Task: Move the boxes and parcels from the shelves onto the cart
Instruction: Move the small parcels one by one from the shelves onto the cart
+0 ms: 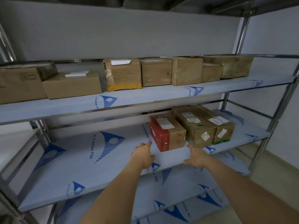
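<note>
Red-and-brown box (166, 132) sits on the middle shelf (77, 159), its rear end hidden under the upper shelf (145, 97). Left hand (143, 155) reaches at its seven o'clock, right hand (196, 156) at five o'clock, fingers spread wide, holding nothing. Labels unreadable.

A steel shelving rack (273, 117) fills the view, its chrome uprights standing at 3 o'clock and 9 o'clock. Three shelf boards show, each under pale blue protective film (103, 152) printed with dark blue triangular logos. Behind the rack runs a plain grey-white wall (113, 34). At 12 o'clock a dark shelf underside (145, 4) closes the top. Beige floor (262, 159) shows at 4 o'clock. The light is dim and even.
</note>
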